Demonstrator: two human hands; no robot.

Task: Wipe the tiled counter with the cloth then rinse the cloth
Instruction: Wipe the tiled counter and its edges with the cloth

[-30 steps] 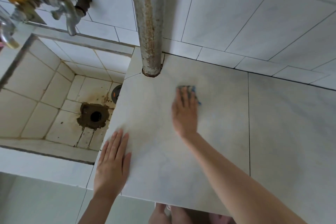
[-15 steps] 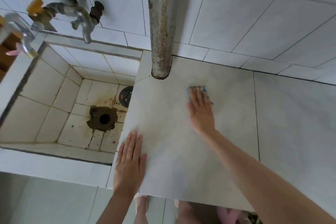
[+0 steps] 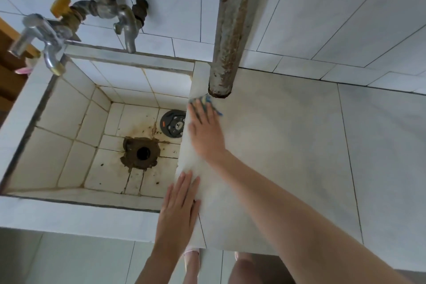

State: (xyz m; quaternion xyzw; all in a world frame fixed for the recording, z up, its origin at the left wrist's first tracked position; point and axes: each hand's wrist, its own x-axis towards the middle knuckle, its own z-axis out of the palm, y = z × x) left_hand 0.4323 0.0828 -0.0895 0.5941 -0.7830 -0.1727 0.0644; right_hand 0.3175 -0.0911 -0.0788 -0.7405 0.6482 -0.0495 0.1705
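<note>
Mostly cloth [image 3: 205, 101] under right hand [image 3: 205, 131] fingers.

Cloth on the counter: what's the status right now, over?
Right hand flat, pressing cloth onto tiled counter at the edge beside the sink. Left hand flat on counter's front edge. Rusty pipe stands just beyond cloth. Rinse not yet done.

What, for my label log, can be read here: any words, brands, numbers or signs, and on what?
No readable text.
Round dark disc in the sink: a bear-face drawing and a small orange mark, too blurred to read.
Taps, rusty pipe, cloth: no lettering shows.
</note>
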